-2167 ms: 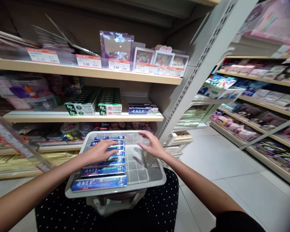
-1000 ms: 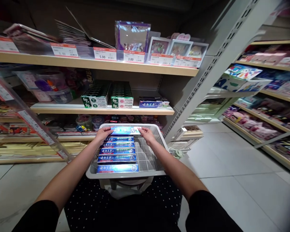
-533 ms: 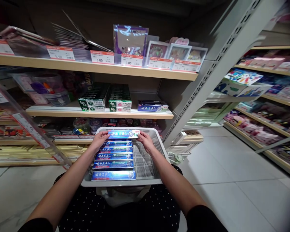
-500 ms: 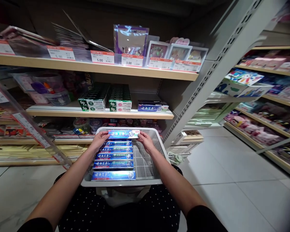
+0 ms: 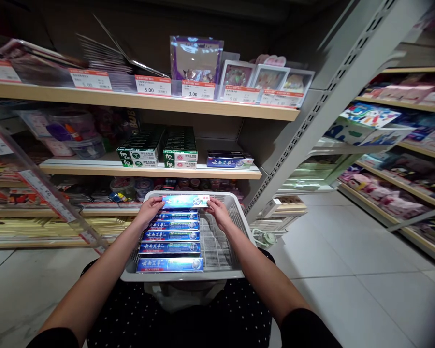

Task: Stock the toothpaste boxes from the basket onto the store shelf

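Between my two hands a blue toothpaste box is held level over the far end of a grey plastic basket. My left hand pinches its left end. The fingers of my right hand are closed on its right end, beside a white patch with red print. Below it, several more blue toothpaste boxes lie in a column along the basket's left side. The mesh floor shows on the right side. The basket rests at my lap.
Ahead, a shelf carries two groups of green toothpaste boxes and a few blue-purple boxes. An upper shelf with price tags overhangs it. A slotted metal post slants at right. A clear divider strip stands at left.
My hands and the held toothpaste box stay nearly in place. Its printed face now reflects more glare, and the view has shifted very slightly.
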The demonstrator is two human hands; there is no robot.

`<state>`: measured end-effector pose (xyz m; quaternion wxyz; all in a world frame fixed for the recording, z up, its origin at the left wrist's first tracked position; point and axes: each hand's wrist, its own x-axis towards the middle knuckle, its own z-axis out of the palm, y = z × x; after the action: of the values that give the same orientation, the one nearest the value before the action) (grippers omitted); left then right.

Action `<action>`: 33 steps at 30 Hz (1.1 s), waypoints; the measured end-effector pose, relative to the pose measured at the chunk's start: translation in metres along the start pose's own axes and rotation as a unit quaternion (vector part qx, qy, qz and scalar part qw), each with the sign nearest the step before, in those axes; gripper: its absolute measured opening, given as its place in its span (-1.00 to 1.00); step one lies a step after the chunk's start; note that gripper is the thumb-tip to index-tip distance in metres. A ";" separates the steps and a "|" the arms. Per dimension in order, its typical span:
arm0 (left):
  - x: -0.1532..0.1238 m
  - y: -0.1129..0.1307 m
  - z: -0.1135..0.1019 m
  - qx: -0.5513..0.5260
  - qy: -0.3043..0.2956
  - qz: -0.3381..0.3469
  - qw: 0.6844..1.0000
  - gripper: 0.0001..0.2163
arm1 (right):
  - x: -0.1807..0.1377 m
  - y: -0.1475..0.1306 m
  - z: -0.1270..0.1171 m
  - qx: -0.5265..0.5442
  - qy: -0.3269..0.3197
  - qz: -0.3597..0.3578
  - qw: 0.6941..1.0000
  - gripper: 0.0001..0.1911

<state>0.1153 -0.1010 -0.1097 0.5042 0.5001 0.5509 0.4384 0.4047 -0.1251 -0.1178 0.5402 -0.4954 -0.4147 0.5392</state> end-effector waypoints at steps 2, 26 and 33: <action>0.000 -0.001 -0.001 0.002 -0.006 0.001 1.000 -0.41 | 0.001 0.002 -0.001 -0.004 0.004 -0.002 1.000 -0.67; 0.007 0.098 0.106 0.004 0.003 0.239 0.971 -0.71 | 0.018 -0.092 -0.062 -0.221 0.211 -0.219 0.927 -0.31; 0.044 0.122 0.183 0.041 0.041 0.324 0.944 -0.80 | 0.052 -0.126 -0.110 -0.286 0.275 -0.287 0.872 -0.30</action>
<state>0.3110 -0.0467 -0.0138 0.2906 0.6536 0.3970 0.5751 0.5384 -0.0739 -0.0163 0.5981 -0.6157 -0.5096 0.0595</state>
